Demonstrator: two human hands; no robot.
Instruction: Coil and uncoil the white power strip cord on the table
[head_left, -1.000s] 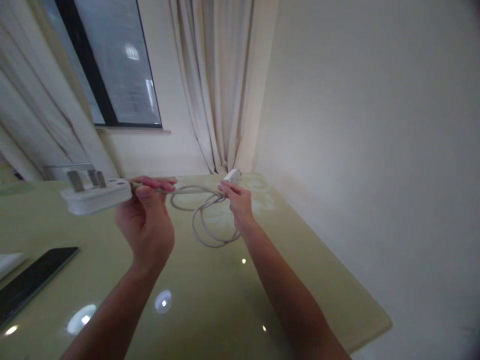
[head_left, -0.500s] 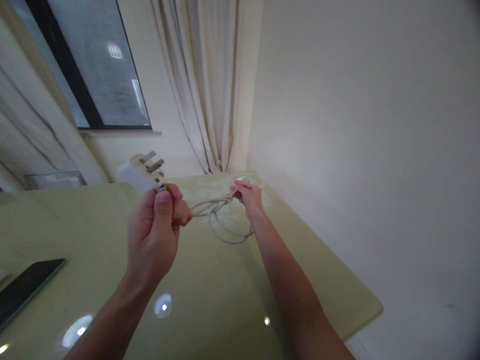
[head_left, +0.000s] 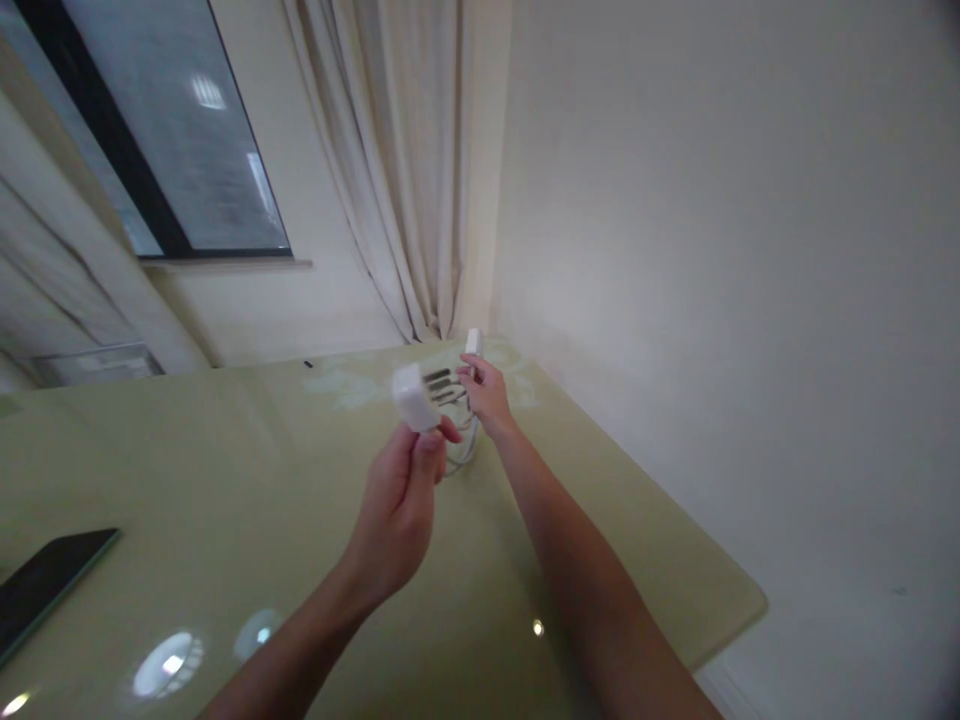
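My left hand [head_left: 401, 500] pinches the base of a white three-pin plug [head_left: 415, 398], held up above the table with its metal pins pointing right. Further off, my right hand [head_left: 487, 390] is closed on the pale power cord [head_left: 471, 445] just below a white connector block [head_left: 474, 342], which sticks up past the fingers. Loops of the cord hang between and below both hands, partly hidden behind the plug and my left hand.
Under my hands is a glossy pale green table [head_left: 247, 480] with light reflections. A dark tablet-like slab [head_left: 52, 580] lies at its left, and a small black object [head_left: 308, 364] near the far edge. A wall [head_left: 712, 300] borders the right side; curtains [head_left: 405, 180] hang behind.
My left hand has moved right with the plug, close to my right hand, and the plug has turned. The cord loops have bunched together. The connector block now stands more upright.
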